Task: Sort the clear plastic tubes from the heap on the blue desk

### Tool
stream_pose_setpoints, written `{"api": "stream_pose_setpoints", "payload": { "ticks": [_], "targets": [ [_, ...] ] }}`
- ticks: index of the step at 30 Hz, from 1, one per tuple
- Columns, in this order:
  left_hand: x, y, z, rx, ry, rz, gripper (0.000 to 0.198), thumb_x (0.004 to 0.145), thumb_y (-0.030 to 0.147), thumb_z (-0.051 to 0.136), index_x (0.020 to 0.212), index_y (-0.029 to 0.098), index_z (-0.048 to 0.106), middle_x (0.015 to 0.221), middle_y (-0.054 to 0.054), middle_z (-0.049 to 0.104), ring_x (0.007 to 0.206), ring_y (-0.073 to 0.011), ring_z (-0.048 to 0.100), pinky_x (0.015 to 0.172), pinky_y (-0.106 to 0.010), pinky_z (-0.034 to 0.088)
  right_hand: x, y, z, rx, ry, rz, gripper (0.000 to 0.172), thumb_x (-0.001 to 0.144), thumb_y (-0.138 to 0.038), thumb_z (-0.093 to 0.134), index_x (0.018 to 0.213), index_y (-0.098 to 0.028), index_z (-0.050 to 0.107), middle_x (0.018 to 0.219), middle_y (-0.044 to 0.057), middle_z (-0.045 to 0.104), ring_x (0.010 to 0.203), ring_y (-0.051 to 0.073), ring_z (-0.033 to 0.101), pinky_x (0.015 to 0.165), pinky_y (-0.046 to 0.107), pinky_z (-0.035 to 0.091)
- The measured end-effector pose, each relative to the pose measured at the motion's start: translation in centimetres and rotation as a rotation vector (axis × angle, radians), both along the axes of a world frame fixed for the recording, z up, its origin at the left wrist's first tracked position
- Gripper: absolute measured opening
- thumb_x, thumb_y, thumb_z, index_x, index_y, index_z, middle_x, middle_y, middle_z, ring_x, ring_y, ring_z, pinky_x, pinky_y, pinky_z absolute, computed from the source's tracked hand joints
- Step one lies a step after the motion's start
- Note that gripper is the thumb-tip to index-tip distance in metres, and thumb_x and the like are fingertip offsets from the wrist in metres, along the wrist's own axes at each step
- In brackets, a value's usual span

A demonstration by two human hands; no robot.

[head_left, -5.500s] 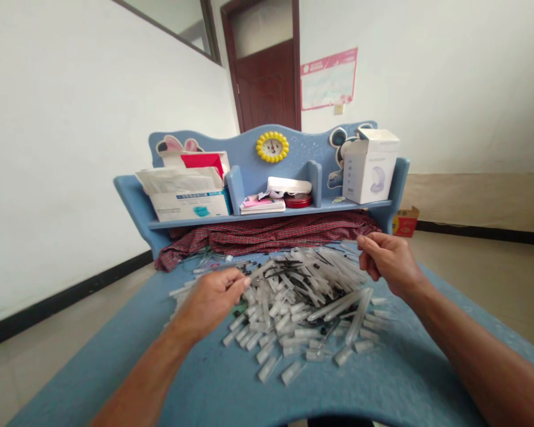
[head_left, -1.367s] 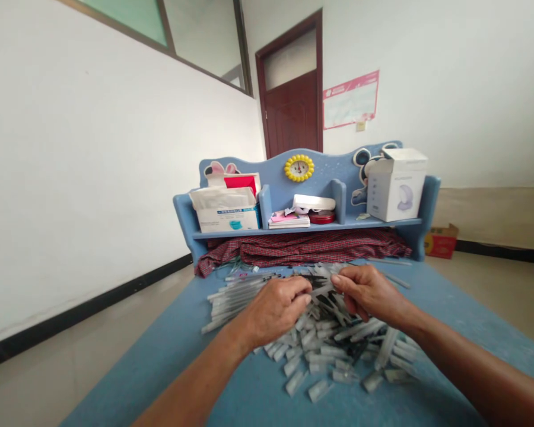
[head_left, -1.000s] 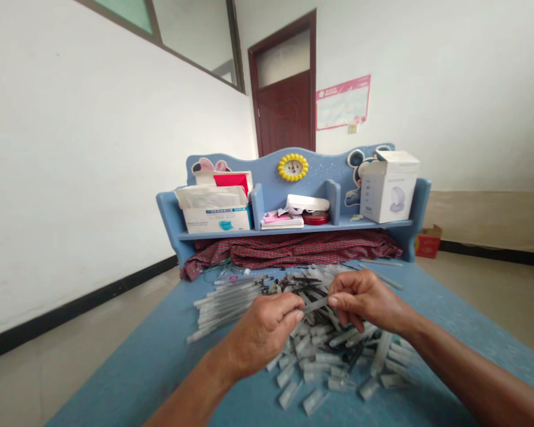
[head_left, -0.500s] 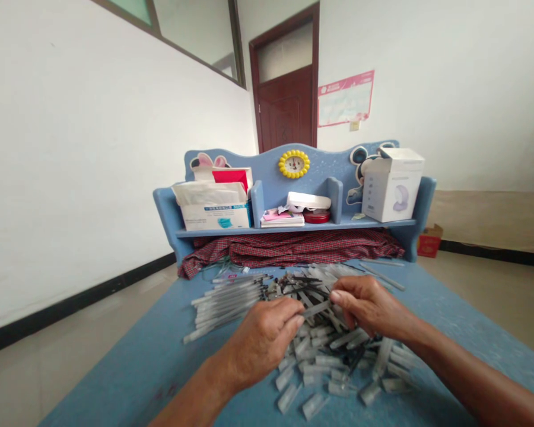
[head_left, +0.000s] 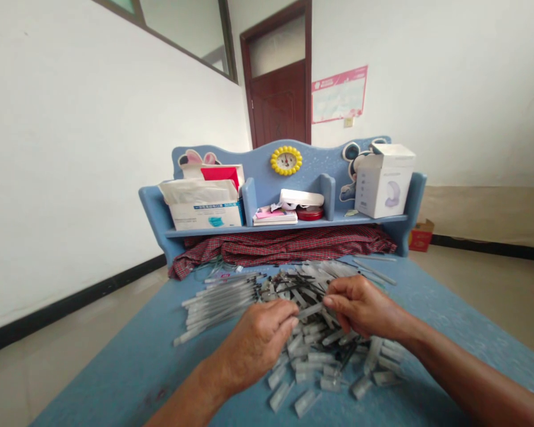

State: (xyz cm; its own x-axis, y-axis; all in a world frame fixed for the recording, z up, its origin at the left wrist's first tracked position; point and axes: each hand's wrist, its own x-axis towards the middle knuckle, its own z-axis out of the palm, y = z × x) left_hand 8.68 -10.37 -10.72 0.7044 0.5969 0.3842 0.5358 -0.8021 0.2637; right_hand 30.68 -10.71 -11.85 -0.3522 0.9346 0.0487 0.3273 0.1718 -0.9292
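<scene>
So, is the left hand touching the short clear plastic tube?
Touching. The head view shows the left hand and right hand each pinching one end of the short clear plastic tube.

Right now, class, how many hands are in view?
2. The left hand and the right hand meet over the pile of clear tubes, each pinching an end of one clear tube. No other hand shows.

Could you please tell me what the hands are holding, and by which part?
One clear tube, held above the pile: the left hand pinches its left end, the right hand its right end.
</scene>
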Motion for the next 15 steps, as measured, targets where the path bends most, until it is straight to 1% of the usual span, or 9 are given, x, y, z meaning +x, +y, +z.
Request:
{"api": "stream_pose_setpoints", "payload": {
  "ticks": [2,4,6,8,9,13,15],
  "targets": [
    [0.05,0.02,0.0,-0.001,0.001,0.0,0.019,0.09,0.019,0.038,0.091,0.017,0.056,0.078,-0.001,0.061,0.075,-0.013,0.057,0.067,-0.022,0.039,0.06,-0.07,0.14,-0.039,0.046,0.023,0.025,0.08,-0.043,0.053,0.078,-0.018,0.047,0.044,-0.007,0.053,0.025,0.004,0.035,0.025,0.013,0.021],
    [0.1,0.04,-0.02,-0.01,-0.001,0.002,0.019,0.09,0.02,0.038,0.091,0.017,0.056,0.079,-0.002,0.061,0.076,-0.0131,0.057,0.068,-0.022,0.039,0.11,-0.1,0.22,-0.034,0.056,0.04,0.027,0.079,-0.044,0.054,0.087,-0.019,0.047,0.046,-0.008,0.055,0.025,0.004,0.036,0.025,0.013,0.022],
    [0.15,0.04,-0.06,-0.019,-0.01,0.003,0.019,0.09,0.02,0.038,0.092,0.017,0.057,0.079,-0.001,0.061,0.077,-0.013,0.057,0.068,-0.022,0.039,0.1,-0.11,0.18,0.002,0.019,0.031,0.029,0.081,-0.047,0.049,0.078,-0.018,0.048,0.044,-0.007,0.053,0.025,0.004,0.036,0.025,0.013,0.022],
    [0.21,-0.02,-0.08,-0.036,-0.018,0.002,0.019,0.09,0.02,0.038,0.091,0.017,0.057,0.08,-0.001,0.061,0.077,-0.0129,0.057,0.068,-0.022,0.038,0.05,-0.12,0.08,0.019,-0.022,0.013,0.036,0.083,-0.048,0.045,0.064,-0.018,0.044,0.041,-0.006,0.051,0.024,0.004,0.036,0.025,0.013,0.02],
    [0.24,-0.07,-0.06,-0.047,-0.023,0.001,0.019,0.09,0.02,0.038,0.09,0.017,0.057,0.08,-0.002,0.062,0.076,-0.0128,0.057,0.068,-0.022,0.038,0.04,-0.15,0.06,0.012,-0.026,0.01,0.037,0.083,-0.047,0.045,0.061,-0.018,0.042,0.04,-0.005,0.051,0.024,0.003,0.035,0.025,0.014,0.02],
    [0.4,-0.41,0.45,-0.143,-0.035,0.012,0.02,0.089,0.023,0.039,0.088,0.017,0.058,0.076,-0.001,0.061,0.072,-0.0121,0.056,0.066,-0.022,0.038,0.21,-0.41,0.29,-0.066,0.06,0.039,0.032,0.079,-0.046,0.053,0.067,-0.017,0.047,0.045,-0.004,0.056,0.025,0.004,0.038,0.025,0.014,0.02],
    [0.45,-0.57,0.83,-0.257,-0.041,0.024,0.021,0.089,0.025,0.039,0.086,0.017,0.059,0.069,0.001,0.059,0.065,-0.0107,0.055,0.061,-0.02,0.038,0.4,-0.53,0.47,-0.087,0.11,0.062,0.033,0.076,-0.047,0.056,0.07,-0.016,0.048,0.049,-0.003,0.059,0.027,0.005,0.042,0.026,0.014,0.023]
  ]
}}
